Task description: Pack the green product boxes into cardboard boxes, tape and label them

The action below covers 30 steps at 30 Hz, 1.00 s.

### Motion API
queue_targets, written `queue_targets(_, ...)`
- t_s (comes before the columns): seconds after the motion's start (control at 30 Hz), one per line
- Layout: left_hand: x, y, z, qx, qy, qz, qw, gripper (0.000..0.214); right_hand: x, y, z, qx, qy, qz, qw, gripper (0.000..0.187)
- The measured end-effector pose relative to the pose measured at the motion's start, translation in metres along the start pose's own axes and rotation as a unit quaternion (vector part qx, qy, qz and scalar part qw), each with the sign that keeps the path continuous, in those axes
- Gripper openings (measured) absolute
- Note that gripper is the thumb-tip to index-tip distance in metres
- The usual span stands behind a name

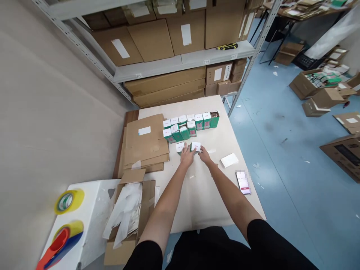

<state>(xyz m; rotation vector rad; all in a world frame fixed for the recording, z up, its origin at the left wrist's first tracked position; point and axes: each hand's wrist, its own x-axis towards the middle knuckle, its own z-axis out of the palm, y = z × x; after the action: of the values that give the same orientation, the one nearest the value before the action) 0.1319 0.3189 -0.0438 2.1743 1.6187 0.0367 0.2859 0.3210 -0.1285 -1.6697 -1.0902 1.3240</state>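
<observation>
Between my two hands stands a small green-and-white box [196, 146], its white top facing up. My left hand [186, 155] presses on its left side, with some fingers reaching over toward a second small box [180, 146]. On the right side of the first box, the fingers of my right hand [205, 155] are closed against it. Just behind are two rows of similar green-and-white boxes [176, 133]. At the right end of the back row, a green box [215, 119] has its top open.
Flattened cardboard [149, 144] is stacked on the table's left. A white box [229, 160] and a phone [243, 182] lie at the right. A carton of paper scraps [147, 198] stands by the near left edge. Behind the table rises a metal shelf [168, 64] with cartons.
</observation>
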Motion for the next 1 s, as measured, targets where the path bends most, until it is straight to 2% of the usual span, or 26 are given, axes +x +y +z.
queue_targets(0.13,-0.006,0.004,0.004,-0.046,-0.006,0.004,0.999,0.067,0.004,0.001,0.012,0.026,0.007,-0.029,0.999,0.073)
queue_targets(0.23,-0.018,0.010,0.006,-0.114,0.052,-0.046,0.991,0.066,-0.011,-0.003,0.012,0.042,0.022,-0.067,0.997,0.072)
queue_targets(0.3,-0.029,0.014,0.007,-0.182,0.113,-0.092,0.972,0.066,-0.028,-0.006,0.010,0.061,0.013,-0.079,0.995,0.070)
queue_targets(0.4,-0.054,0.022,0.008,-0.290,0.193,-0.141,0.927,0.063,-0.062,-0.012,0.012,0.057,0.016,-0.091,0.994,0.068)
queue_targets(0.53,-0.100,0.021,0.012,-0.370,0.248,-0.177,0.878,0.056,-0.109,-0.016,0.027,0.012,0.043,-0.102,0.994,0.067)
queue_targets(0.63,-0.143,0.006,0.015,-0.398,0.245,-0.178,0.866,0.053,-0.142,-0.014,0.043,-0.009,0.036,-0.102,0.994,0.065)
queue_targets(0.83,-0.226,-0.040,0.025,-0.440,0.211,-0.154,0.859,0.058,-0.205,0.003,0.081,-0.043,0.005,-0.101,0.994,0.066)
queue_targets(1.0,-0.277,-0.062,0.052,-0.425,0.175,-0.152,0.875,0.058,-0.253,0.034,0.105,-0.069,-0.013,-0.070,0.995,0.066)
